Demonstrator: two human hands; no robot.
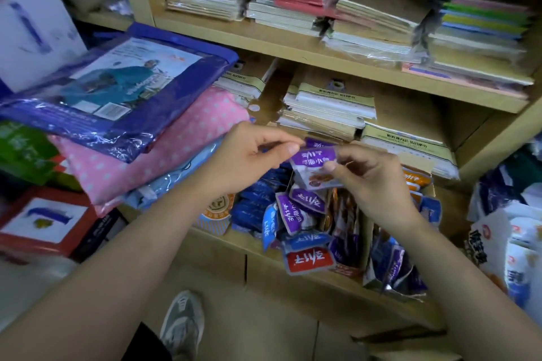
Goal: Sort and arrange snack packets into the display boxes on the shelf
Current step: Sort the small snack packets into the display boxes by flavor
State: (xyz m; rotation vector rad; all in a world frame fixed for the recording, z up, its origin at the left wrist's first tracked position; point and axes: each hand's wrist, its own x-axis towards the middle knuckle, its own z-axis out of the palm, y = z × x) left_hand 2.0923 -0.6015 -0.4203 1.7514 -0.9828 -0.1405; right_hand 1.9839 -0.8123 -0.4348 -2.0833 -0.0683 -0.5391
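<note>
Left grip [249, 155] and right grip [366, 176] are both closed on one purple snack packet [313, 164]. The packet's upper left corner is pinched between the left thumb and forefinger, and its right edge is held by the right thumb and curled fingers. The packet is held in the air, just above the display boxes on the lower wooden shelf [258, 246].

Below it, an open cardboard display box [365, 240] is filled with mixed packets. More purple packets [305, 202] are lying loose and tilted near its middle. A red packet [311, 261] is resting at the front edge. Orange packets [416, 182] are packed at the back right.

Just left of this box, dark blue packets [252, 205] are stacked in a patterned box [215, 214].

Stacks of exercise books [325, 108] are stored behind the boxes on the same shelf. A pink dotted package [164, 155] and a blue raincoat package [123, 88] are piled to the left.
</note>
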